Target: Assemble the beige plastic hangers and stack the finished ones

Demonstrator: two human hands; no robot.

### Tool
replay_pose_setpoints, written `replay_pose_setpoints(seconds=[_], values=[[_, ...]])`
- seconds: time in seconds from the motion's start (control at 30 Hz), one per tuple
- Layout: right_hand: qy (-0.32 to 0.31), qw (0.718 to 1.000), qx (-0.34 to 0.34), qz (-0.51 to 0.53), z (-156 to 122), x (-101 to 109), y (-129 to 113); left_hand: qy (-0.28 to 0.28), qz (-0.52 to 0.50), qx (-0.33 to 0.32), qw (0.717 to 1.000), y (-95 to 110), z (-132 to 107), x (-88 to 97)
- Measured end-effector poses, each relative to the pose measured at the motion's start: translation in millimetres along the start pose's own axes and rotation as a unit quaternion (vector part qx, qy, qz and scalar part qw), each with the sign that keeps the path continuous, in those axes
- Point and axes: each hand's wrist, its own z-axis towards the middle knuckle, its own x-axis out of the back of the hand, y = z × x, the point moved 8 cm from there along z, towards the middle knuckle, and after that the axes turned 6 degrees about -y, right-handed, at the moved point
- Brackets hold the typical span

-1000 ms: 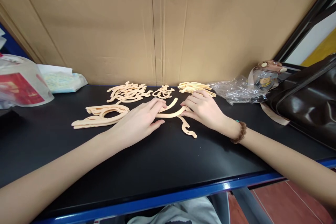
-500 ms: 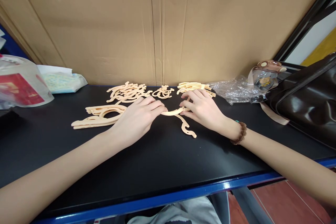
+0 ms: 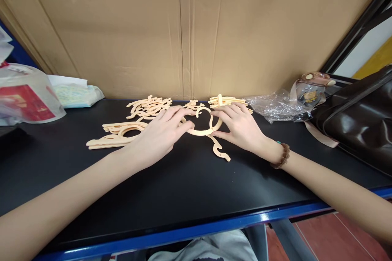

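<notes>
- The cream curved frame [image 3: 200,132] is between the two hands, above or on the black tabletop [image 3: 190,195] (whether it touches is hard to tell); a thin hook [image 3: 211,116] rises within its curve.
- It looks like moulded plastic: probably light, fairly stiff with a little spring, smooth but not very slippery. The slim hook and the joint seem the likeliest places to snap, so the broad band on either side of the joint looks the best hold.
- The left hand [image 3: 165,128] pinches the frame's left end between thumb and fingers; the right hand [image 3: 239,126] has its thumb and fingers closed around the right end.
- Just in front of the frame, a wavy piece [image 3: 219,153] lies flat.
- To the frame's left are folded pieces [image 3: 107,142]; beyond it sit a loose pile [image 3: 148,106], a small cluster [image 3: 193,104] and a bundle of slim strips [image 3: 229,101].
- Well right of the frame, a clear bottle [image 3: 309,91] bears a cartoon figure.
- Well left of it, a translucent bag [image 3: 26,102] carries a red panel; no writing can be read.
</notes>
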Motion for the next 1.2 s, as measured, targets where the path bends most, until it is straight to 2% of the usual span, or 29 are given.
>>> replay_pose_setpoints(seconds=[0.23, 0.37, 0.5, 0.63, 0.8, 0.9, 1.0, 1.13, 1.2], values=[[-0.052, 0.989, 0.099, 0.098, -1, -11, -21, -0.007, -0.01, -0.001, 1.0, -3, -1, -4.5], [-0.068, 0.983, 0.097, 0.139, -3, -12, -23, -0.01, -0.023, 0.006, 1.0, -7, 0, -6.0], [-0.061, 0.983, 0.114, 0.131, -5, -8, -26, 0.011, -0.06, 0.024, 0.998, -9, 0, -1.9], [-0.075, 0.98, 0.155, 0.096, -6, -6, -42, 0.022, -0.114, 0.04, 0.992, -7, 2, 3.3], [-0.04, 0.979, 0.194, 0.056, -9, 7, -64, -0.03, -0.174, 0.03, 0.984, 3, 5, -0.5], [-0.037, 0.982, 0.18, 0.049, -7, 8, -63, -0.056, -0.185, 0.022, 0.981, 5, 5, -4.4], [-0.039, 0.987, 0.143, 0.054, -4, 4, -49, -0.055, -0.182, 0.021, 0.981, 3, 5, -5.6], [-0.013, 0.997, 0.054, 0.061, 0, 4, -20, -0.086, -0.181, 0.027, 0.979, 1, 4, -11.0], [-0.034, 0.996, 0.008, 0.077, 1, 2, -10, -0.107, -0.187, 0.051, 0.975, -2, 4, -14.5]])
